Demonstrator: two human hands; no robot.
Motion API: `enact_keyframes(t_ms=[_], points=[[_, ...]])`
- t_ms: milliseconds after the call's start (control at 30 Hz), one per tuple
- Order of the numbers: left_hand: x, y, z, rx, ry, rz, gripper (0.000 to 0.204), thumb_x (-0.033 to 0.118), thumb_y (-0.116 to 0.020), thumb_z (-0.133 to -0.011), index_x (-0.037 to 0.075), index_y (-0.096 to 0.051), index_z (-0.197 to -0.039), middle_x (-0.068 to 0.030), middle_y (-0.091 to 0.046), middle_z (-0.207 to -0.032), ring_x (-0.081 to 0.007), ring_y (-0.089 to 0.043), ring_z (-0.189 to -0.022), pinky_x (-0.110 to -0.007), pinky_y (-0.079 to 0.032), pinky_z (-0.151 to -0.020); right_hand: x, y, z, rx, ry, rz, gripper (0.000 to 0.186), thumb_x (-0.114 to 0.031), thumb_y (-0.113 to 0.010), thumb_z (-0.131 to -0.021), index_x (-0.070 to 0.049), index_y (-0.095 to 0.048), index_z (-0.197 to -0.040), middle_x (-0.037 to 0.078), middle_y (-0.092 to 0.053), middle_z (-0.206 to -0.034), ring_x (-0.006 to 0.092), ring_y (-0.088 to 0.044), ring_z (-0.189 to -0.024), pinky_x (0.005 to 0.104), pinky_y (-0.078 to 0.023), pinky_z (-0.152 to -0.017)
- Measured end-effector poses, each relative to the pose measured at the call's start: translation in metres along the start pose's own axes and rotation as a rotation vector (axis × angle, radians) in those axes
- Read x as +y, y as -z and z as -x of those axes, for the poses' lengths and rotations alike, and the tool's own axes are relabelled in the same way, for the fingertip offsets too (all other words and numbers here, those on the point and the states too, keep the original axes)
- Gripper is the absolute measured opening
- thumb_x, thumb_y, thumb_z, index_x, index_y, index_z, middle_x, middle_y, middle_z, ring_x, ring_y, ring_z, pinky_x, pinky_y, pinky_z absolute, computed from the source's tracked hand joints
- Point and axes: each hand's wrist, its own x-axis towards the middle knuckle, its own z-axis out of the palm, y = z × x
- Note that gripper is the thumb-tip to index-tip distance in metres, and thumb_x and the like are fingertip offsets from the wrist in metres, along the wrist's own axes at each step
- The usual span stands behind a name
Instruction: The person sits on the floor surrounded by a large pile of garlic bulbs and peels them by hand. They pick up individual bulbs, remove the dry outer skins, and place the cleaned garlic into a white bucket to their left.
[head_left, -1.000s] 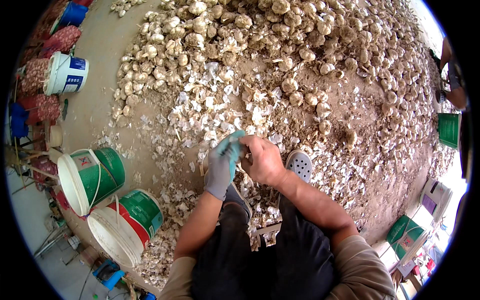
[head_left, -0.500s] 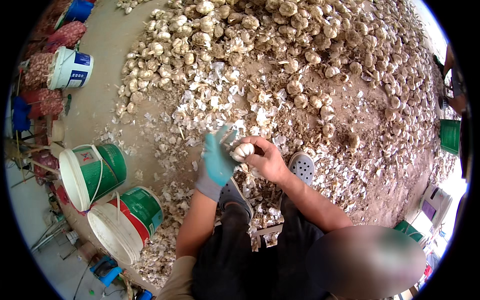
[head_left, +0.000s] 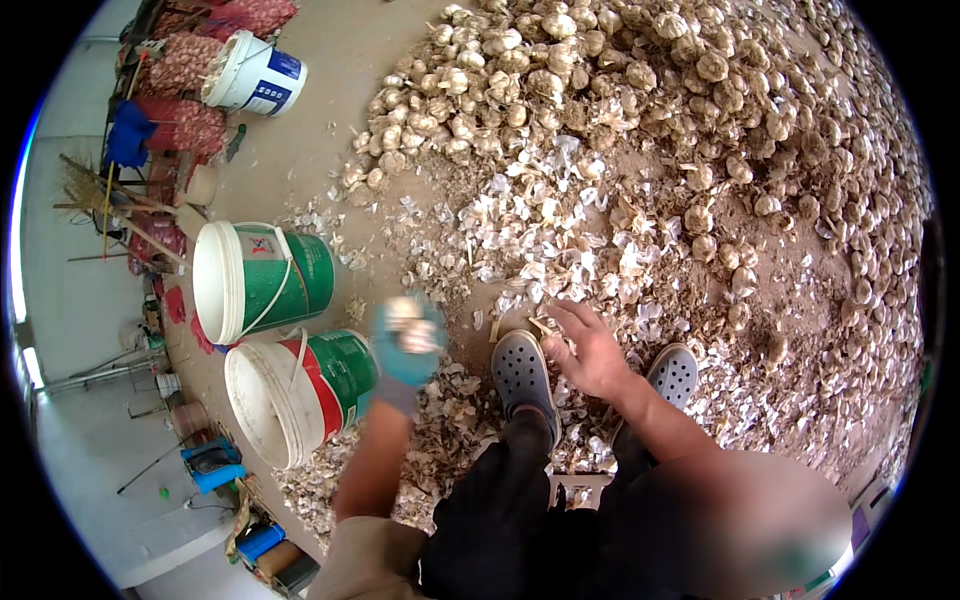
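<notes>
Currently my left hand (head_left: 403, 362) — finger closure too blurred to tell — bears pale garlic (head_left: 416, 337), the red-and-green bucket (head_left: 320, 392) just beside at eight o'clock, my right hand (head_left: 594, 355), fingers apart, at three.

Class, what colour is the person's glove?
The glove is teal with a grey cuff, shown in the head view.

Left hand (head_left: 402, 362) wearing glove (head_left: 412, 372): coating looking rubbery, matt; cuff (head_left: 396, 396) looking like cloth (blur hiding finish of garlic (head_left: 410, 326) held there). Left of it, plastic buckets (head_left: 312, 270) showing smooth, faintly glossy walls. Beyond right hand (head_left: 592, 355), husks (head_left: 550, 225) looking papery, crinkled. Beside same hand, clogs (head_left: 521, 372) looking matt, rubbery.
</notes>
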Motion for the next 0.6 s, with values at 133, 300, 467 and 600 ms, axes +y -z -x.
enact_keyframes(t_ms=[133,300,467,600], points=[[0.235,0.102,0.061,-0.266,-0.44,0.076,0.048,0.045,-0.056,-0.096,0.008,-0.049,-0.126,-0.0021,-0.056,-0.113,-0.0148,-0.055,-0.095,-0.028,-0.053,-0.078,0.004,-0.021,0.004,-0.093,-0.129,-0.061,0.046,-0.036,-0.064,-0.089,-0.003,-0.061,-0.122,0.022,-0.061,-0.121,0.038,-0.06,-0.111,0.0474,-0.047,-0.096],[0.315,0.099,0.074,0.355,-0.714,0.027,0.084,0.06,-0.053,-0.092,-0.007,-0.038,-0.141,-0.0213,-0.053,-0.136,-0.0317,-0.056,-0.121,-0.038,-0.056,-0.093,0.004,-0.019,0.005,-0.165,-0.17,-0.059,0.04,-0.032,-0.065,-0.089,-0.005,-0.063,-0.117,0.022,-0.065,-0.11,0.0423,-0.063,-0.1,0.0478,-0.051,-0.088],[0.101,0.047,-0.031,0.314,-0.257,-0.272,0.065,0.054,-0.049,-0.098,0.001,-0.051,-0.136,-0.0141,-0.054,-0.138,-0.0253,-0.053,-0.123,-0.036,-0.046,-0.101,0.051,0.005,0.026,-0.07,-0.44,-0.074,0.038,-0.034,-0.063,-0.089,-0.004,-0.064,-0.112,0.024,-0.067,-0.099,0.0431,-0.062,-0.094,0.0493,-0.049,-0.082],[-0.006,0.026,-0.042,0.143,0.067,-0.516,0.065,0.054,-0.052,-0.096,0.002,-0.052,-0.134,-0.0134,-0.058,-0.132,-0.0249,-0.06,-0.113,-0.037,-0.05,-0.095,0.097,0.019,0.039,0.368,-0.693,-0.013,0.028,-0.025,-0.064,-0.088,0.0,-0.066,-0.101,0.022,-0.066,-0.103,0.0418,-0.062,-0.097,0.0473,-0.05,-0.084]])
